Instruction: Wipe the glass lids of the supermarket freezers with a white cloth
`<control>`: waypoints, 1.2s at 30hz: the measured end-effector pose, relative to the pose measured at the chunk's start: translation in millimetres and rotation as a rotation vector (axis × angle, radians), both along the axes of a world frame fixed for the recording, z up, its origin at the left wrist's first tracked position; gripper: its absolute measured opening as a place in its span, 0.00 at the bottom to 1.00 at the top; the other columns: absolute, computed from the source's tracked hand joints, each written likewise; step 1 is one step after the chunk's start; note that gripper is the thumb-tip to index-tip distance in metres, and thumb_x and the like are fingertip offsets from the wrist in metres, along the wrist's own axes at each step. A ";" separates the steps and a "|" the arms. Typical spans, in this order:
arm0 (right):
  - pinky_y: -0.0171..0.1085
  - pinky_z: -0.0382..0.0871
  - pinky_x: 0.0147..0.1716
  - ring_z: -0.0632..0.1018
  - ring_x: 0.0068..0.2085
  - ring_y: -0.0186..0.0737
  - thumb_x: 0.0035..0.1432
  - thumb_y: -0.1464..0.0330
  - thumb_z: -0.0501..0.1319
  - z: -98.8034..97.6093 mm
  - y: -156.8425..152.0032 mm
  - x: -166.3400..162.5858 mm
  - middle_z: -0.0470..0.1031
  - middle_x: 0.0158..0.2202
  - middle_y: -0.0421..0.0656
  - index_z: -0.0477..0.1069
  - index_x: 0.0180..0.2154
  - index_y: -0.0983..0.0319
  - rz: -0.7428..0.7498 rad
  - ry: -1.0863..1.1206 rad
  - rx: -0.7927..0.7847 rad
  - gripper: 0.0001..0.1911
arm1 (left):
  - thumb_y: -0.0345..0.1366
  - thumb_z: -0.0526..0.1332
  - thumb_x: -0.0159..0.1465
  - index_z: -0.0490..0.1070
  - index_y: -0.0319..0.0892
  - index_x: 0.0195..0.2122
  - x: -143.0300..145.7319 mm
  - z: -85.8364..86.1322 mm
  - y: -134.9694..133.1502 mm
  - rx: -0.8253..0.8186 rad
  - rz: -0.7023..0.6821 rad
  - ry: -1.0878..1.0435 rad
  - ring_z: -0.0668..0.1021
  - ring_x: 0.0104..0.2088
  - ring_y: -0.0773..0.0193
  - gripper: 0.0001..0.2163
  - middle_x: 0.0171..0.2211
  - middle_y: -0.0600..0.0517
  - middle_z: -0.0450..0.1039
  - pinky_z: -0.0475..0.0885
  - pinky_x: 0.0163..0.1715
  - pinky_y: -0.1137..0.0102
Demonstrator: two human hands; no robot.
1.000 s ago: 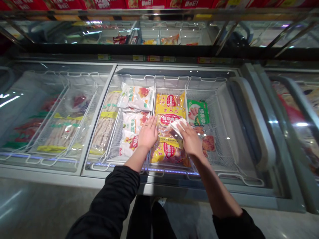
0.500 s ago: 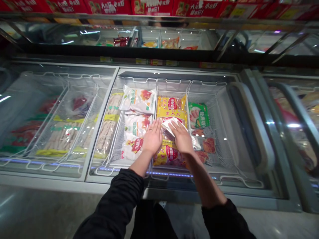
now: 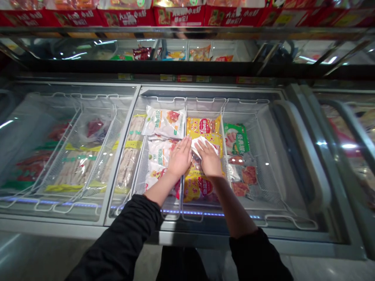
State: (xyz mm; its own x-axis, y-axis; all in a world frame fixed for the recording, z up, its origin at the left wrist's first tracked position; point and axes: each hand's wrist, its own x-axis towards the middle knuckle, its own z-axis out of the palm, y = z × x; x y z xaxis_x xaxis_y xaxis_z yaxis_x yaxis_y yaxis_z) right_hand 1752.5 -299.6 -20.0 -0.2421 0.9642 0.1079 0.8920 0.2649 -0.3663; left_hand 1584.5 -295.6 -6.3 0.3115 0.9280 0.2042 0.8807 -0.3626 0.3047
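Observation:
My left hand [image 3: 179, 158] lies flat on the glass lid [image 3: 272, 156] of a chest freezer, fingers stretched out and holding nothing. Just right of it, my right hand [image 3: 209, 159] presses a white cloth [image 3: 197, 143] against the glass, its fingers spread over the cloth. The cloth may be a paper tissue; I cannot tell. Beneath the glass, under my right hand, are yellow food bags [image 3: 199, 188]. White food bags [image 3: 165, 121] lie under and beyond my left hand. Part of the cloth is hidden by my fingers.
White wire baskets divide the freezer. A green package [image 3: 236, 138] lies right of the yellow bags. The lid has a thick curved handle [image 3: 316, 171] on the right. Red boxes [image 3: 178, 15] line a shelf above, and a metal rail [image 3: 187, 32] runs below them.
The view has tilted up slightly, showing more of the red boxes. Both hands have shifted a little farther from me across the glass, the right one with the cloth, also slightly left.

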 end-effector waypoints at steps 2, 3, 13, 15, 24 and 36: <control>0.49 0.59 0.69 0.60 0.71 0.45 0.62 0.83 0.50 -2.6 -20.5 15.7 0.63 0.70 0.38 0.66 0.66 0.54 0.031 -0.024 -0.029 0.35 | 0.30 0.49 0.72 0.59 0.36 0.70 2.4 4.6 25.7 0.006 0.020 0.019 0.59 0.72 0.60 0.25 0.71 0.45 0.57 0.57 0.72 0.61; 0.49 0.60 0.69 0.60 0.72 0.45 0.61 0.83 0.50 -2.9 -28.1 26.2 0.63 0.70 0.38 0.66 0.66 0.55 0.023 -0.034 -0.026 0.35 | 0.31 0.49 0.72 0.59 0.35 0.70 4.2 5.7 38.4 -0.001 0.019 0.031 0.58 0.72 0.59 0.25 0.72 0.45 0.56 0.56 0.72 0.61; 0.54 0.60 0.69 0.58 0.72 0.51 0.61 0.83 0.49 20.8 58.3 24.5 0.62 0.70 0.43 0.65 0.67 0.58 -0.127 -0.061 -0.017 0.36 | 0.31 0.48 0.73 0.57 0.32 0.71 13.9 -7.5 81.4 -0.059 -0.028 0.098 0.58 0.72 0.60 0.25 0.72 0.44 0.55 0.54 0.72 0.61; 0.53 0.59 0.70 0.58 0.72 0.49 0.62 0.82 0.50 19.2 64.7 9.3 0.61 0.71 0.42 0.65 0.67 0.57 -0.050 -0.052 -0.030 0.34 | 0.30 0.47 0.73 0.58 0.32 0.70 14.3 -5.4 80.1 -0.062 -0.027 0.099 0.59 0.72 0.60 0.25 0.72 0.44 0.55 0.54 0.72 0.62; 0.50 0.59 0.70 0.57 0.73 0.49 0.63 0.82 0.51 6.4 17.4 57.8 0.59 0.72 0.41 0.63 0.68 0.58 -0.015 -0.069 -0.027 0.35 | 0.30 0.48 0.73 0.60 0.36 0.70 15.2 -3.4 82.1 -0.056 -0.014 0.080 0.60 0.71 0.60 0.24 0.71 0.47 0.58 0.56 0.72 0.61; 0.51 0.56 0.70 0.60 0.72 0.47 0.64 0.79 0.53 7.5 74.9 2.1 0.63 0.70 0.38 0.66 0.66 0.54 0.046 -0.020 -0.044 0.32 | 0.30 0.49 0.72 0.61 0.33 0.68 12.8 -14.6 82.9 -0.037 -0.017 0.050 0.60 0.71 0.59 0.24 0.70 0.44 0.58 0.55 0.72 0.60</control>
